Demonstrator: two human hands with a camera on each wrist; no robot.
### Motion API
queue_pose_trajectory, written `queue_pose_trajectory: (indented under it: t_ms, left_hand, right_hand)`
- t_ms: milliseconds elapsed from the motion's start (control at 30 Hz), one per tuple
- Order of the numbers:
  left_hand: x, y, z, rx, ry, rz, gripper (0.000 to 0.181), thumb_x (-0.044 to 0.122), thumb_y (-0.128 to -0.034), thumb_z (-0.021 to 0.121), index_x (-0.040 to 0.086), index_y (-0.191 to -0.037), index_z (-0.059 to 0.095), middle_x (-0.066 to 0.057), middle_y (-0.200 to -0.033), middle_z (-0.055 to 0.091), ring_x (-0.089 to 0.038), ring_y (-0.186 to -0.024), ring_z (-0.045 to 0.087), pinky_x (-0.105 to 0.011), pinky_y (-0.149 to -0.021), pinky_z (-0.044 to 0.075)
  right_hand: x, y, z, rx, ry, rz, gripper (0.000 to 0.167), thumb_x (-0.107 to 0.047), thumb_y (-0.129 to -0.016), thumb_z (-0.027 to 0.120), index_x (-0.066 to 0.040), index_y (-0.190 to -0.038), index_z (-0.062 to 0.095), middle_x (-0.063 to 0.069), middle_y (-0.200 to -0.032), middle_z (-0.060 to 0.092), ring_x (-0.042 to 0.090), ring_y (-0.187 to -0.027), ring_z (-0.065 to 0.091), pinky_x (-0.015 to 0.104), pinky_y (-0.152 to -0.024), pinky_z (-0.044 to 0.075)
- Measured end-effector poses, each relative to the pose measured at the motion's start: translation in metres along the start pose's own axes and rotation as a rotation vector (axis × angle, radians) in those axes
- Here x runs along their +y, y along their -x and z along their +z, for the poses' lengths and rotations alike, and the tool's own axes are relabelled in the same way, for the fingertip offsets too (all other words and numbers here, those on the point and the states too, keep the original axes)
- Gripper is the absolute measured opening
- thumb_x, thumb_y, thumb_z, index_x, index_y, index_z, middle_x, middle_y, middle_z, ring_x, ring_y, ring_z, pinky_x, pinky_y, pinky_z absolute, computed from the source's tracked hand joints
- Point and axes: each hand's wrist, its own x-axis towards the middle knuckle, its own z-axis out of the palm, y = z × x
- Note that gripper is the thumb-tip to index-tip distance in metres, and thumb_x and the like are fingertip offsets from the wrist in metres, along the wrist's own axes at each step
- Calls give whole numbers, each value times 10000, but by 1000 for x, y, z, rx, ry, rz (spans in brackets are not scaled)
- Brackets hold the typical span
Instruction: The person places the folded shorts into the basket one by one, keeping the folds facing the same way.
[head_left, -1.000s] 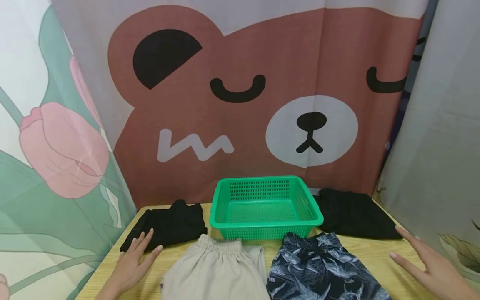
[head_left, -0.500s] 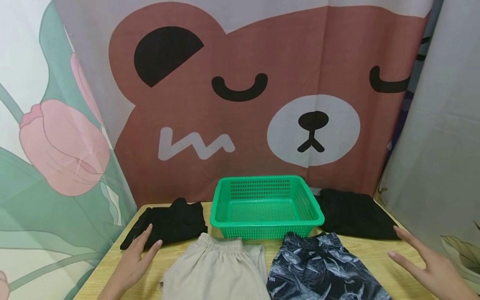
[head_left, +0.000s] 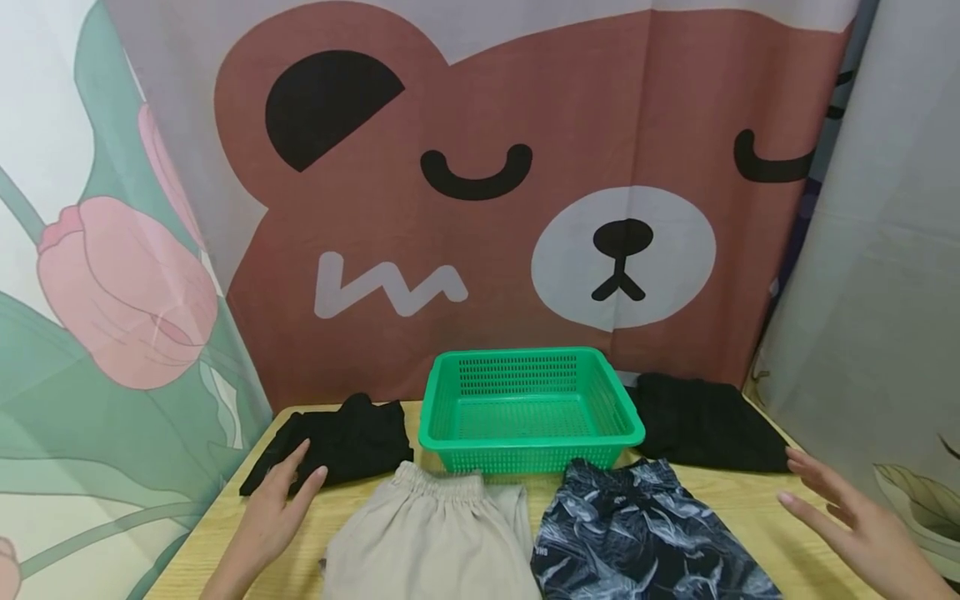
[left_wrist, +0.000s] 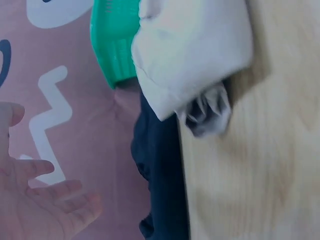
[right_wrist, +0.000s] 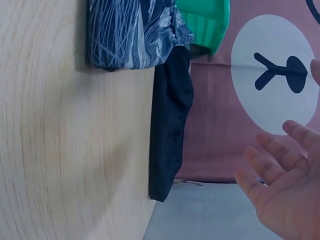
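Observation:
My left hand [head_left: 268, 521] hovers at the left of the table, fingers apart and holding nothing, near a folded black garment [head_left: 345, 446]. Over the right side, my right hand [head_left: 855, 521] is held up with loosely spread fingers, also holding nothing. Beige shorts [head_left: 435, 537] with an elastic waistband lie at the front middle. To their right are dark patterned shorts [head_left: 641, 533] with a grey-white print. Behind both pairs stands a green plastic basket [head_left: 532, 458] with nothing in it. Another folded black garment [head_left: 708, 425] lies to the basket's right, near my right hand.
The light wooden table [head_left: 750, 508] ends at a hanging cloth [head_left: 360, 358] with a bear print. A flower-print curtain [head_left: 127, 433] hangs on the left, and a pale curtain [head_left: 862, 350] on the right.
My left hand shifts slightly toward the right. The fingers of my right hand have bent a little. The clothes and the basket stay in place.

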Motion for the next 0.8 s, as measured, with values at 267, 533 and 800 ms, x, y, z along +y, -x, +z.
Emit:
queue_pose_trajectory:
  t_ms: [267, 533, 800]
  left_hand:
    - [19, -1, 1, 38, 85, 43, 593, 380, -1018, 482, 4, -1466, 382, -294, -1341, 470, -468, -1117, 544, -546, -897, 450]
    - [29, 1, 10, 3, 146, -1, 601, 426, -1004, 495, 42, -1458, 410, -240, -1312, 507, -383, -1089, 595, -485, -877, 484]
    - [40, 2, 19, -5, 205, -23, 546, 389, -993, 537, 74, -1431, 459, -191, -1284, 534, -332, -1055, 620, -477, -857, 496]
  right_hand:
    - [-5, 2, -3, 3, -124, -5, 847, -479, -1006, 443, 54, -1523, 37, 457, -1387, 229, 655, -1201, 265, 716, -820, 350]
    - [-8, 5, -2, 15, -164, -1, 838, -467, -1007, 451, 68, -1518, 59, 434, -1398, 241, 621, -1214, 284, 679, -820, 380]
    - [-15, 6, 2, -21, -181, 23, 832, -451, -1019, 431, 93, -1504, 30, 434, -1379, 239, 616, -1199, 278, 690, -841, 362]
